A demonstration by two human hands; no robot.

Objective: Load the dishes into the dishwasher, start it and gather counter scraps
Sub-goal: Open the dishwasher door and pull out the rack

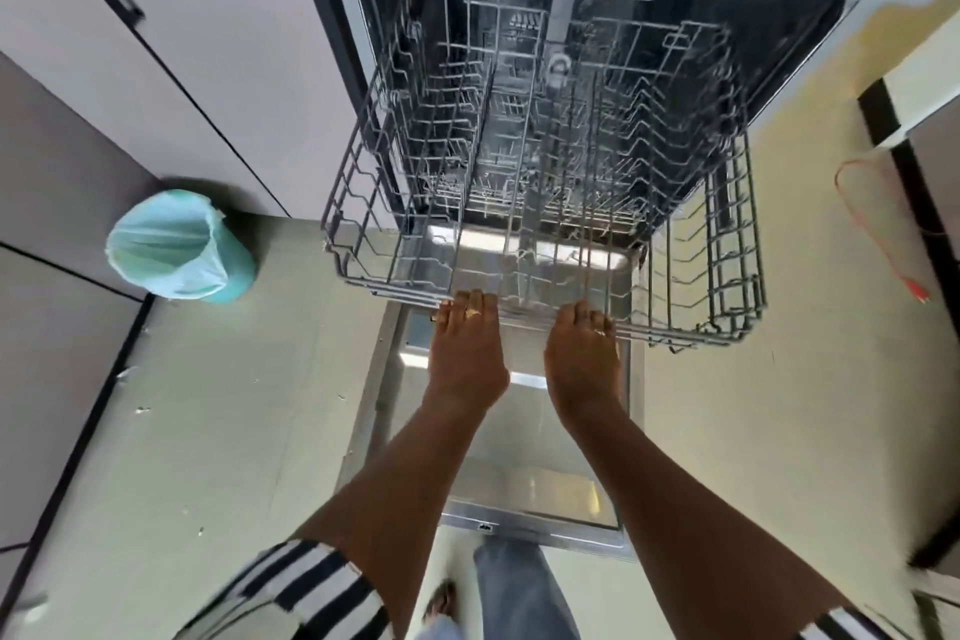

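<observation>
Two hands (466,348) (583,353) on rack (524,312) front rail.

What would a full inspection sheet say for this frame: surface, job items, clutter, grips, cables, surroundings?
Surface: pale floor; the open dishwasher door lies flat above it.
Job's things: wire rack drawn out over the door; no dishes seen in it, though the view is blurred.
Clutter: small white bits scattered on the floor at left.
Grips: left hand and right hand each curl fingers over the rack's front rail.
Cables: thin red cable lying on the floor at right.
Surroundings: bin with a pale green liner left of the rack; cabinet fronts beyond it.
</observation>
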